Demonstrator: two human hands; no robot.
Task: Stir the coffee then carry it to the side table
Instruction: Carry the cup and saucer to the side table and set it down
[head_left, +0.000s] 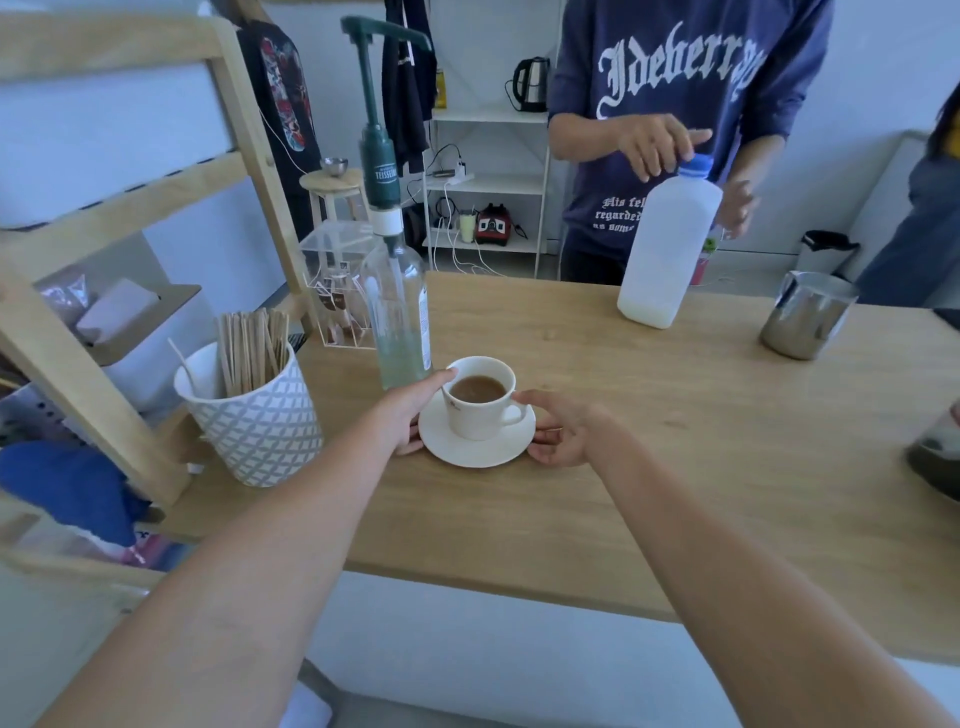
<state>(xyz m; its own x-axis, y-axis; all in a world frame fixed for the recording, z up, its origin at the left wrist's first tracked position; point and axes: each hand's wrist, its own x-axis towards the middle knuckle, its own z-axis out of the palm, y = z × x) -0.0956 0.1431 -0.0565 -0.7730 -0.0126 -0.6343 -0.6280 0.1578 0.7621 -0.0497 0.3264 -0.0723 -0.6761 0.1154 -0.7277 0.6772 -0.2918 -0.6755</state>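
A white cup (478, 415) of milky brown coffee stands on a white saucer (488, 451) on the wooden counter (675, 467). My left hand (410, 410) holds the saucer's left edge, with the thumb resting against the cup's rim. My right hand (563, 428) grips the saucer's right edge, fingers under it, just beside the cup's handle. No stirrer is in the cup or in either hand.
A patterned white pot (260, 421) of wooden stir sticks stands left of the cup. A syrup pump bottle (397, 312) is right behind it. Across the counter a person handles a milk jug (667, 249); a steel pitcher (808, 314) sits at the right.
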